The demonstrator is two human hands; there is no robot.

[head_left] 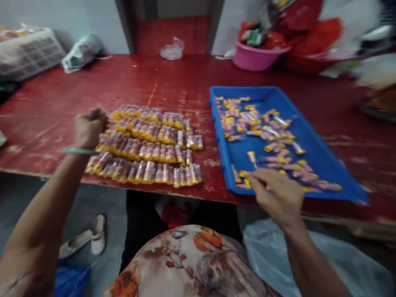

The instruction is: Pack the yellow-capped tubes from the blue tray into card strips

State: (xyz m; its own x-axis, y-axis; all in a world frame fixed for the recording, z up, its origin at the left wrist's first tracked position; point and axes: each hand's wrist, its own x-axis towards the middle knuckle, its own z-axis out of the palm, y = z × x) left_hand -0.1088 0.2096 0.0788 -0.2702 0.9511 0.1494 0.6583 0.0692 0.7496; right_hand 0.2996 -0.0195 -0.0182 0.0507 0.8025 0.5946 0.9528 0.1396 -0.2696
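My left hand is closed at the left end of several rows of small wrapped tubes. Its fingers are curled away from view, and a small dark spot shows on top; what it holds is hidden. The tubes stand packed side by side on the red table, purple-pink with yellow bottoms in clear wrap. Inside the blue tray, my right hand pinches at the near edge. A small yellow-ended tube shows at its fingertips. More loose pink tubes with yellow ends lie scattered in the tray.
The red table runs to the wall. A pink basin full of items stands back right beside red bags. A crumpled clear bag lies at the back. A white crate is back left. Shoes and plastic sheeting lie below.
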